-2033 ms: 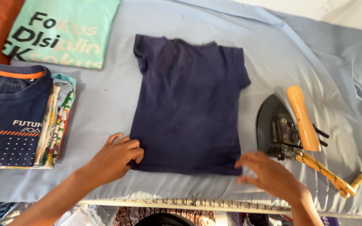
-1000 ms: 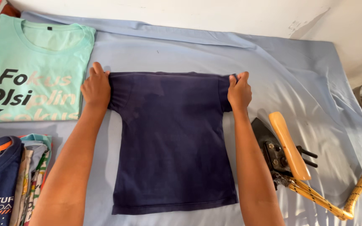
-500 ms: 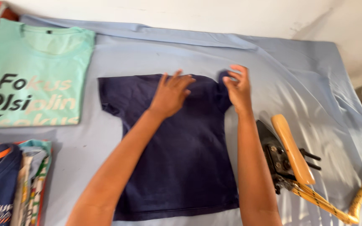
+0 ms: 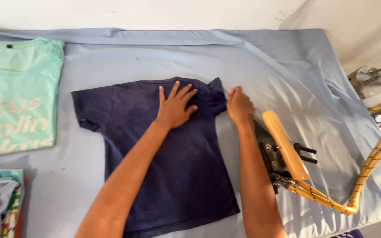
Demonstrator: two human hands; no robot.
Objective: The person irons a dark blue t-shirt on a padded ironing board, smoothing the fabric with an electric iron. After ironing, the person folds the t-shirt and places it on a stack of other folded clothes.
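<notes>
Lying under both hands' fingers [image 4: 176, 94], seemingly: shirt [image 4: 155, 163]

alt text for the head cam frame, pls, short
A person's left hand presses flat on a navy T-shirt spread on a pale blue padded table, while the right hand grips its right sleeve. An iron with a wooden handle rests right of the shirt, a mint printed T-shirt lies far left.

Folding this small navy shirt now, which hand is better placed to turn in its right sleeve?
Probably the right hand: its grip already pinches the small navy cotton T-shirt at that sleeve, while the left hand lies flat, pinning the chest.
</notes>
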